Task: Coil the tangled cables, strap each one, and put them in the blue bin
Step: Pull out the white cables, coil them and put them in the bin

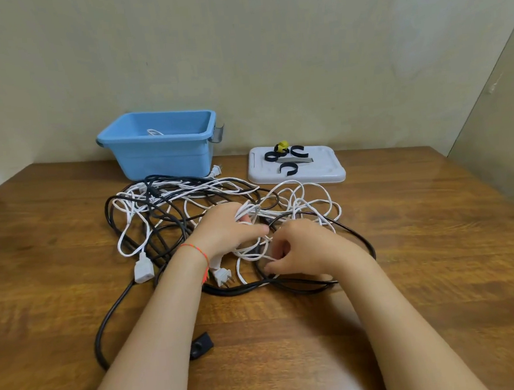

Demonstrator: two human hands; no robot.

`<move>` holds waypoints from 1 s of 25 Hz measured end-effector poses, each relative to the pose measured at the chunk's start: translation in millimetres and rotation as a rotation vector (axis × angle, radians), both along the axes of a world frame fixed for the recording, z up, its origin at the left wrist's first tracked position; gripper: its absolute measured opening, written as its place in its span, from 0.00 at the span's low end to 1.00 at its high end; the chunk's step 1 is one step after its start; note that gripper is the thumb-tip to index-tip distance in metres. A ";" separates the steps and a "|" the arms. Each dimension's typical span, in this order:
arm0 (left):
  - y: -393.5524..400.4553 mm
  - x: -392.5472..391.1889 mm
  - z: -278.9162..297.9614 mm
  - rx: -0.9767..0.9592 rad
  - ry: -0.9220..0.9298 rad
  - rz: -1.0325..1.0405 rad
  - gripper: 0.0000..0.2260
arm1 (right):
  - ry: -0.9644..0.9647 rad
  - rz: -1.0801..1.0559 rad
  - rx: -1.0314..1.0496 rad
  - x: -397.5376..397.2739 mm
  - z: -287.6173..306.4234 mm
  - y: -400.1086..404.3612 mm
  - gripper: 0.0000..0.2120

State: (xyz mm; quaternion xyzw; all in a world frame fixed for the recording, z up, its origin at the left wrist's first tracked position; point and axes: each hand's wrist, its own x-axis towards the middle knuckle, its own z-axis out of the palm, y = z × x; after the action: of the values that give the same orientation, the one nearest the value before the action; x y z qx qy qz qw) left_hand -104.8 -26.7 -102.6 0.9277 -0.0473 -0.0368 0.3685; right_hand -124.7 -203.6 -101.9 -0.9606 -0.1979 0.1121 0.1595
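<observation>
Your left hand [230,227] held a bunch of white cable [252,209], fingers curled round the loops to keep them together. Your right hand [300,250] pinched one white strand, probably to pull it free of the black cable [287,281]. The tangle lay on the table [437,242], just in front of the blue bin [160,150]. The straps [290,160] waited on the white lid [324,171], close by for later.

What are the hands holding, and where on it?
Both hold white cable from the tangle. The left hand grips a bunch of its loops. The right hand pinches a strand mid-length, not at a plug.
</observation>
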 end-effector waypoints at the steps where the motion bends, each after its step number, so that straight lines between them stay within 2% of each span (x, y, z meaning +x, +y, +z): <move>1: 1.7 -1.6 2.4 0.009 0.030 -0.064 0.12 | 0.006 0.031 -0.018 0.1 0.8 0.2 0.08; 4: 4.1 -6.2 5.9 -0.002 0.097 -0.193 0.12 | -0.162 0.062 0.020 1.4 0.4 2.1 0.06; 7: 1.8 -5.6 4.8 0.121 -0.017 -0.128 0.13 | -0.335 -0.027 0.353 1.7 3.3 1.9 0.03; 9: 2.2 -4.0 5.8 0.158 -0.202 0.009 0.09 | -0.473 -0.144 0.585 2.1 6.3 -0.3 0.03; 11: 4.1 -4.6 9.2 0.006 -0.298 0.120 0.09 | -0.695 -0.272 0.760 6.2 7.7 -5.4 0.03; 13: 5.4 -4.7 10.8 -0.023 -0.335 0.140 0.12 | -0.827 -0.421 0.902 9.1 7.8 -9.9 0.03; 16: 5.5 -3.9 8.6 0.056 -0.314 0.089 0.13 | -0.857 -0.582 1.015 12.6 7.0 -15.0 0.03; 18: 5.7 -3.1 6.2 0.063 -0.255 0.058 0.10 | -0.806 -0.637 0.830 15.8 4.2 -22.5 0.02; 20: 4.4 -2.9 4.4 0.140 -0.200 0.047 0.06 | -0.640 -0.709 0.368 16.8 4.1 -30.8 0.06; 22: 0.9 -3.7 3.6 0.232 -0.150 0.020 0.07 | -0.486 -0.659 -0.081 14.1 6.2 -33.9 0.09; 23: -1.4 -4.0 3.3 0.272 -0.126 0.004 0.09 | -0.436 -0.564 -0.194 13.6 6.1 -32.8 0.10; 24: -2.9 -4.2 2.7 0.299 -0.108 -0.002 0.10 | -0.406 -0.443 -0.219 12.6 6.3 -29.6 0.11; 25: -3.8 -4.5 2.5 0.306 -0.099 0.001 0.10 | -0.381 -0.324 -0.160 11.1 6.5 -25.1 0.11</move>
State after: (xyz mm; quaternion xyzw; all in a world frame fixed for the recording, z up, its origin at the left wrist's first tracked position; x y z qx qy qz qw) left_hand -109.2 -30.5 -100.1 0.9737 -0.0585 0.0022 0.2200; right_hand -113.7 -228.7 -95.5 -0.9932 -0.0583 -0.0823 0.0585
